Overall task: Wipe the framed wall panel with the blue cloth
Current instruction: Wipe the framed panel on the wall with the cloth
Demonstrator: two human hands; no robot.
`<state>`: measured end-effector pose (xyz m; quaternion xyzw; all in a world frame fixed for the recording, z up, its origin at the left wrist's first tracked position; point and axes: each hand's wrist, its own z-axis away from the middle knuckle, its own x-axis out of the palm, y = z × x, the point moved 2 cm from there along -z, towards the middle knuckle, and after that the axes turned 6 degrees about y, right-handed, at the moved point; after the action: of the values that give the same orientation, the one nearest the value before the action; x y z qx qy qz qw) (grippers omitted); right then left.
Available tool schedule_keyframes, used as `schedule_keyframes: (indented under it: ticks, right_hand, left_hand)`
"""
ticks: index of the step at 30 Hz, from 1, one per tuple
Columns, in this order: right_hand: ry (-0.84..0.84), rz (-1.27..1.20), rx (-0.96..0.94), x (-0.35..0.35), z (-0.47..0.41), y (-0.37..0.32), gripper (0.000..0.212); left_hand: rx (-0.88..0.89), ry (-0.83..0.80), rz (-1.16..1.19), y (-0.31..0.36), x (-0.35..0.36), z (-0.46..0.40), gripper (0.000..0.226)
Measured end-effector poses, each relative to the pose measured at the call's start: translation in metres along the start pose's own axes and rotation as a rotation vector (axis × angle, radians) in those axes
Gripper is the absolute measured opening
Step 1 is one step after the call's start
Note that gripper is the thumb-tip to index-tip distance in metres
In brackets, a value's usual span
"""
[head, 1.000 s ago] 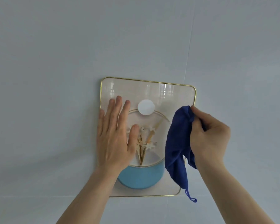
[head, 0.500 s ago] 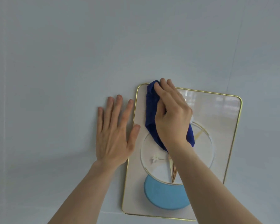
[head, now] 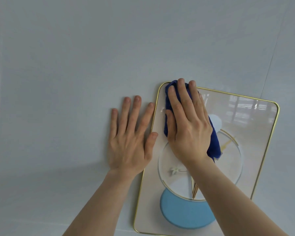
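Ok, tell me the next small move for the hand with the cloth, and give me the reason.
Probably sweep the right hand rightward along the top edge. It presses the dark blue cloth flat on the top left corner of the gold-framed glossy wall panel, whose right side lies uncovered. The left hand rests open on the wall beside the frame.

Bunched blue cloth (head: 215,145) lies against gold-framed wall panel's (head: 255,150) upper-left corner.

Dark blue cloth (head: 215,142); panel (head: 255,133) cream, thin gold frame, light blue disc (head: 184,213) at 6 o'clock; wall (head: 75,57) pale grey.
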<state>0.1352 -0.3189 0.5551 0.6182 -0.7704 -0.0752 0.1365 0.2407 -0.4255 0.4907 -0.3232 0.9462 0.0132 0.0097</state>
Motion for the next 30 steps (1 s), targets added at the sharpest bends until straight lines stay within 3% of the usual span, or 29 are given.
schedule_keyframes:
  ticks: [17, 25, 27, 30]
  right_hand:
    - [-0.134, -0.120, -0.227, -0.012, 0.036, -0.006, 0.048]
    - [-0.240, -0.079, -0.459, -0.020, 0.029, 0.019, 0.045]
    - [-0.214, -0.074, -0.414, -0.020, 0.029, 0.020, 0.046]
    - [-0.096, -0.045, -0.148, -0.019, 0.032, 0.013, 0.053]
  left_hand:
    - [-0.010, -0.018, -0.037, -0.001, 0.002, -0.001, 0.065]
    - [-0.011, 0.003, -0.046, -0.001, 0.003, 0.001, 0.062]
    - [-0.014, 0.009, -0.040, -0.001, 0.003, 0.001, 0.062]
    - [-0.025, 0.022, -0.020, -0.001, 0.002, 0.000, 0.062]
